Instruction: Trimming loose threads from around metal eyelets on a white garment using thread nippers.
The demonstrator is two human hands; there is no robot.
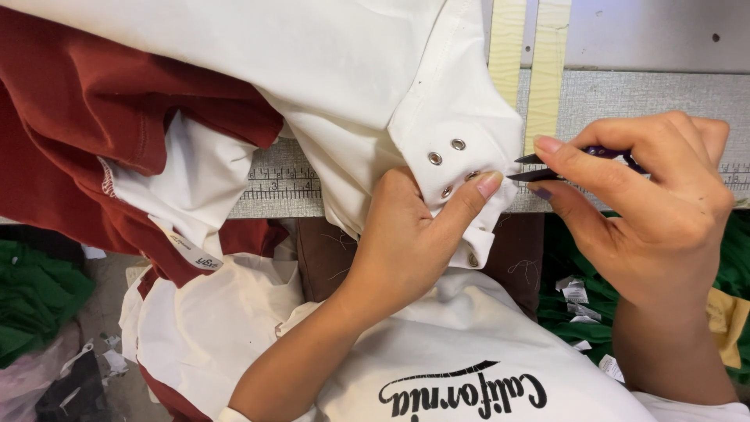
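White garment [351, 86] with metal eyelets [445, 152] lies over the worktop [648, 98], its eyeleted edge pinched in the left hand [406, 242], thumb stretched up along the fabric fold, fingers curled beneath. Farther left, a rust-red garment [94, 117] with a white lining and a small sewn label [195, 254] drapes off the worktop's ruler strip [281, 184]; green cloth [31, 293] lies below. At right, the right hand [648, 203] pinches small dark-handled thread snips [547, 168], blades nearly closed, tips just beside the left thumbnail and the garment's edge. Loose tags [576, 291] lie on green fabric beneath that wrist.
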